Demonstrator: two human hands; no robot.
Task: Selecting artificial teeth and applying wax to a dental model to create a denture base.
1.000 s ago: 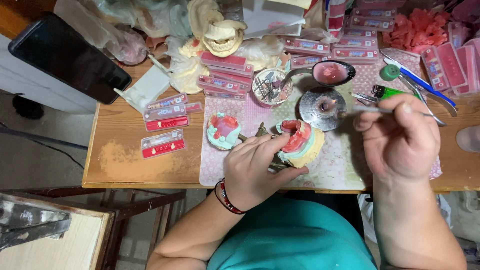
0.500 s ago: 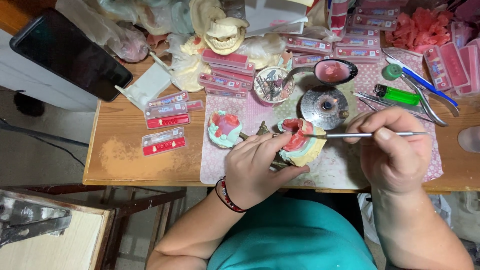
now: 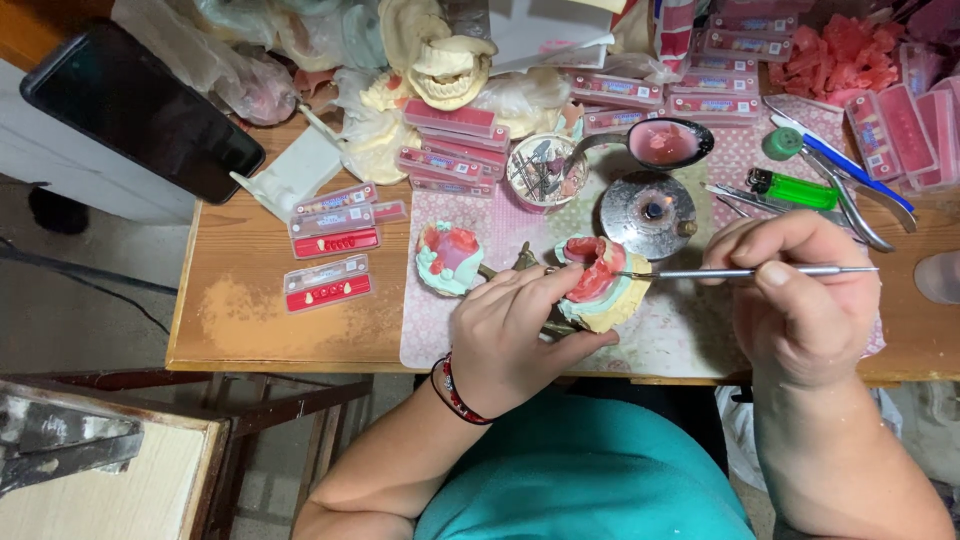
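While you sit at the wooden table (image 3: 250, 320), your left hand (image 3: 510, 335) wraps around a dental model (image 3: 600, 285) with pink wax on top. Your fingers are curled and clamped on its near side, and your thumb presses under it. The model sits on a patterned mat (image 3: 690, 335) near the front edge of the table, right in front of you.

Your right hand (image 3: 800, 295) holds a thin metal tool (image 3: 745, 271). Your fingers and thumb are pinched shut on the middle of it. The tool lies almost flat and points left. Its tip touches the pink wax on the model.

Just left of your left hand is another model (image 3: 448, 257), green and pink, lying on the same mat. Behind the model you hold stands a small round metal burner (image 3: 648, 213). Behind that is a big spoon (image 3: 660, 143) with pink wax in it, and beside it a round cup (image 3: 543, 172) full of small tools.

To the right, near your right hand, lie a green lighter (image 3: 795, 188) and blue-handled pliers (image 3: 850, 185). Pink trays of fake teeth (image 3: 330, 283) lie on the bare wood to the left, well apart from your hands. A black phone (image 3: 140, 110) rests at the far left corner. A pale plaster model of teeth (image 3: 450, 70) sits at the back, with a pile of pink wax bits (image 3: 835, 55) at the back right
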